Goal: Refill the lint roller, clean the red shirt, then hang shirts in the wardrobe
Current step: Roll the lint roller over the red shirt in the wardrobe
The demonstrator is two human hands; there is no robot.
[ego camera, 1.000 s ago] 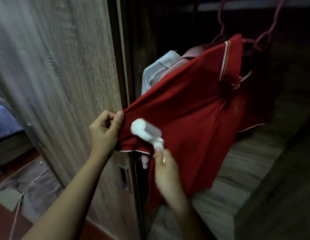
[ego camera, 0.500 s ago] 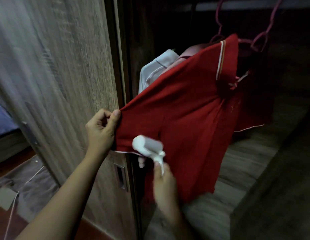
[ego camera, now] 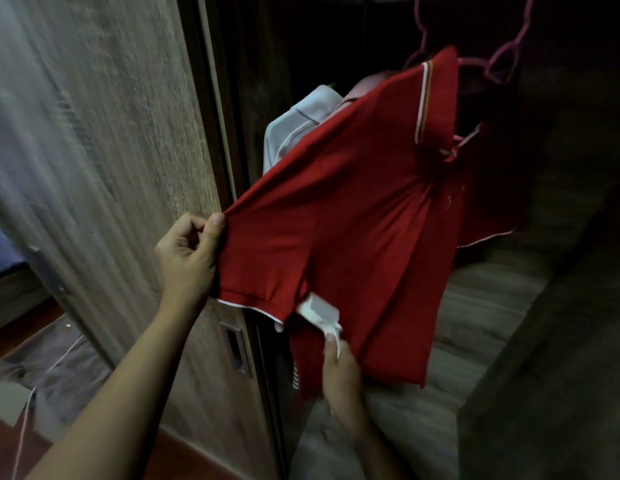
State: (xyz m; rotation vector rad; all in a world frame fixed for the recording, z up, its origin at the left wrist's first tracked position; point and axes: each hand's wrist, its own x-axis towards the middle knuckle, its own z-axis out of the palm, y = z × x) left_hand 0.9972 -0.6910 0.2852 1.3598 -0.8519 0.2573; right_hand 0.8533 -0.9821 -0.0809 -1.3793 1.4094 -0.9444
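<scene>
Wardrobe door (ego camera: 104,168): wood-grain panel filling the left of the view, its inner edge running down just beside the stretched sleeve. A recessed handle (ego camera: 235,348) sits low on it, below the sleeve hem.

Left hand (ego camera: 187,258): closed, thumb and curled fingers pinching the end of the red shirt's sleeve and drawing the fabric out taut toward the door. Compared with a second ago it holds the same pinch at roughly the same height.

Red shirt (ego camera: 353,237): hangs on a pink hanger (ego camera: 502,60) inside the wardrobe, collar up at right, sleeve pulled out flat to the left. A pale shirt (ego camera: 301,123) hangs just behind it.

Lint roller (ego camera: 319,311): white head lies against the cloth at the underarm, just right of the white-trimmed sleeve hem. A second ago it sat higher on the sleeve; it has travelled down and right to the bottom edge.

Right hand (ego camera: 343,379): wrapped round the roller handle from below, one fingertip showing under the hem.

Judgement: one downward pass over the sleeve appears complete; cleaning is under way, and the body panel looks not yet rolled.

Clearance: the door edge hems the left side closely. Open room lies right and downward over the shirt front, above the wardrobe floor (ego camera: 474,323).
</scene>
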